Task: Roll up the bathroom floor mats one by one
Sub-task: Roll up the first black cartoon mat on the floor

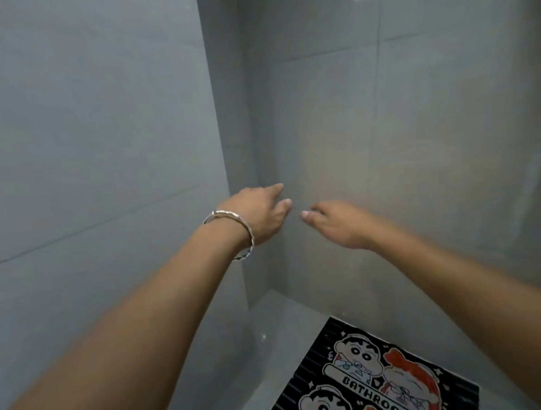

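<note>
A black bathroom floor mat (372, 380) with cartoon figures and the word BATHROOM lies flat on the grey floor at the bottom centre-right. Both arms stretch forward at chest height, well above the mat. My left hand (260, 215), with a silver bangle on its wrist, has loosely spread fingers and holds nothing. My right hand (337, 225) is just right of it, fingers apart and empty. The fingertips of the two hands are close together but apart.
Glossy grey tiled walls (91, 139) meet in a corner straight ahead, behind the hands. A wall edge juts out on the left. The grey floor (269, 347) runs to the corner past the mat's far end.
</note>
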{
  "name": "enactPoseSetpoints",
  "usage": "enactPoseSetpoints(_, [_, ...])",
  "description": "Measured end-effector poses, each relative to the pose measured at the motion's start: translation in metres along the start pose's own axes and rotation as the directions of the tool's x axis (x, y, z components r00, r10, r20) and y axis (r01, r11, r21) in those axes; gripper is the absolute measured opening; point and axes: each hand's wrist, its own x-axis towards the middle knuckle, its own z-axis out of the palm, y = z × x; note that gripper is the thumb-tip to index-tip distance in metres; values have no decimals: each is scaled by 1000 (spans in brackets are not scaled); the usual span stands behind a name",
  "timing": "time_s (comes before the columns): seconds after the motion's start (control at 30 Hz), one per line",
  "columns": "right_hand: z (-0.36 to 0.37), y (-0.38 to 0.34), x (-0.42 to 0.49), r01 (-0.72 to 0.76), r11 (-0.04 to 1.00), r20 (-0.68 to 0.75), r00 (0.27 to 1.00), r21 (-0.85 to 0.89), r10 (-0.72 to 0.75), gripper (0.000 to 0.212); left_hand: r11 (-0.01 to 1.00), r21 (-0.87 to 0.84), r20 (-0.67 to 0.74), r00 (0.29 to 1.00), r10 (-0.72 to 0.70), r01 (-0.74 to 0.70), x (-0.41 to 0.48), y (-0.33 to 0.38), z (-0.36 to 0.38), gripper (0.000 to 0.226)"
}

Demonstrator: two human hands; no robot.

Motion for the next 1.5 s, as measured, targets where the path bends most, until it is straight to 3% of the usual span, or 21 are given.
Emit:
enactPoseSetpoints(0.33, [-23, 40, -16, 48, 989, 66, 997, -139, -39, 58, 995, 27, -17, 995, -98, 98, -12, 32, 4, 50])
enactPoseSetpoints(0.63, [-28, 64, -15, 44, 992, 93, 995, -119, -33, 60, 987, 29, 22, 987, -157, 157, -5, 27, 18, 50])
enactPoseSetpoints(0.93, [-26, 97, -15, -77, 985, 124, 988, -156, 97, 60, 997, -11, 53, 996, -72, 72, 48, 30, 55, 50])
enactPoseSetpoints(1.2, [-72, 130, 23, -254, 928, 42, 960, -271, 275, 63, 994, -106, 72, 997, -4, 12, 122, -6, 70, 51])
enactPoseSetpoints(1.5, [-34, 114, 88, -260, 894, 143, 933, -366, 330, 63, 978, -206, 150, 986, 75, -43, 180, -45, 117, 52])
